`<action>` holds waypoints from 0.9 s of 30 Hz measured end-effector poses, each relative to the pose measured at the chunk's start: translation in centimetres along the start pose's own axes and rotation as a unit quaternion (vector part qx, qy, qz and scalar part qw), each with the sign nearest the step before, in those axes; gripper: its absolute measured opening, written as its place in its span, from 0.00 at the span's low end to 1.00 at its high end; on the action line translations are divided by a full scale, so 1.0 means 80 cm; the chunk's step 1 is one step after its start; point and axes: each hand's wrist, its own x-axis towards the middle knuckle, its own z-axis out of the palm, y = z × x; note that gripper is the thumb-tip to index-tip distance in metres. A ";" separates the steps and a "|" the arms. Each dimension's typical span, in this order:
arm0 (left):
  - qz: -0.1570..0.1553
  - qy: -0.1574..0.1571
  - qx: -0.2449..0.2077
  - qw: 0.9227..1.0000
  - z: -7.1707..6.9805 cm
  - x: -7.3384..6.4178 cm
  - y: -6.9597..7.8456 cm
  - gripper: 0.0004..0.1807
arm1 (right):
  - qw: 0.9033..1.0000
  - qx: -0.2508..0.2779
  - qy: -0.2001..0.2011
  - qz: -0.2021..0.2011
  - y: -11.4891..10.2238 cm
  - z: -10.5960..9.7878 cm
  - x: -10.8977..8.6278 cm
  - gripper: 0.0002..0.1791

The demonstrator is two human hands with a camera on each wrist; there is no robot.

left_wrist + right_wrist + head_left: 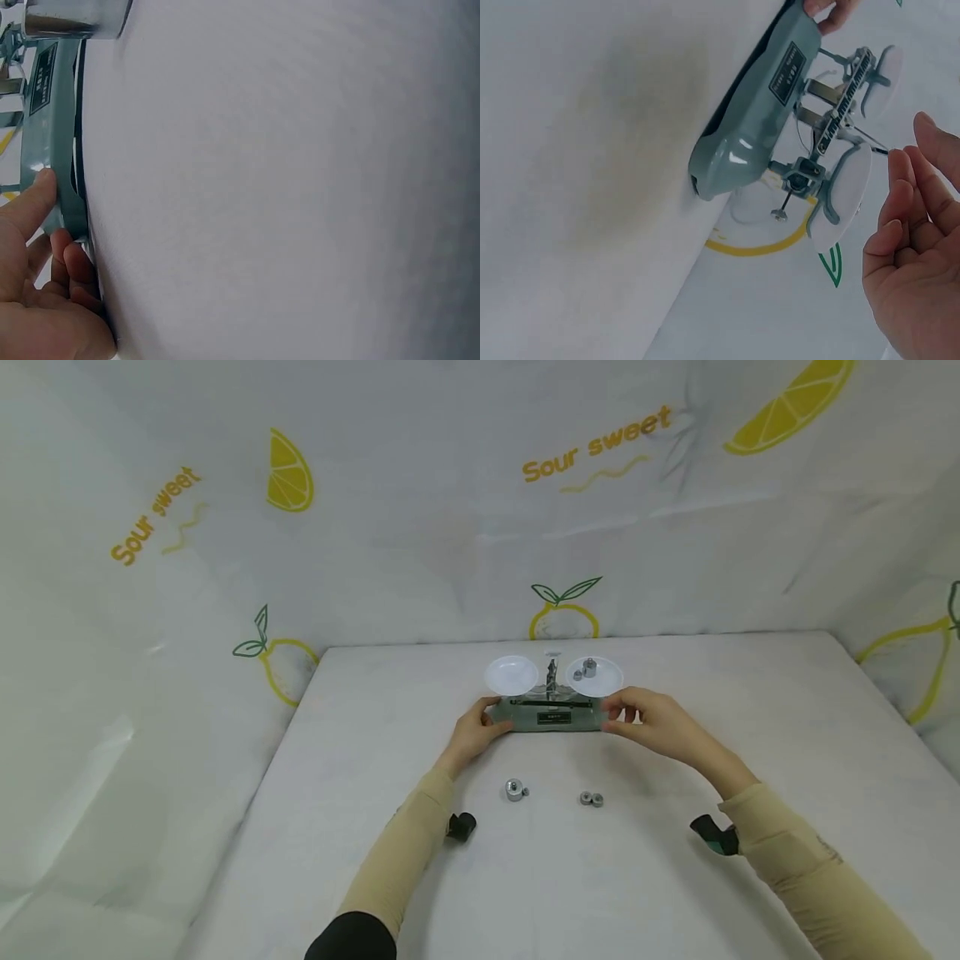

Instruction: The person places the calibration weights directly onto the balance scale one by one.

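A grey-green balance scale point(555, 720) with two white pans stands toward the back of the white table. My left hand point(474, 732) grips the left end of its base, thumb on the front face and fingers curled at the end, as the left wrist view shows. My right hand point(647, 718) is at the scale's right end, below the right pan point(613, 678). In the right wrist view, the right hand's fingers are loosely bent, with a gap between thumb and fingers and nothing held. Two metal weights point(589, 667) sit on the right pan; the left pan point(512, 675) is bare.
In front of the scale, a larger metal weight point(513, 790) with a tiny weight point(526, 792) beside it stands on the table point(420, 693). To their right are two small weights point(592, 799) side by side. A lemon-print sheet point(420, 527) hangs behind.
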 end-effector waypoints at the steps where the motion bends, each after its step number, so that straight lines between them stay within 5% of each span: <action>1: 0.000 -0.002 -0.004 1.000 -0.001 0.000 -0.001 0.31 | 1.000 -0.003 -0.007 -0.003 0.000 0.003 -0.002 0.11; 27: 0.001 -0.006 0.005 1.000 -0.002 0.000 -0.001 0.31 | 0.979 0.047 -0.195 -0.033 0.017 0.060 -0.027 0.11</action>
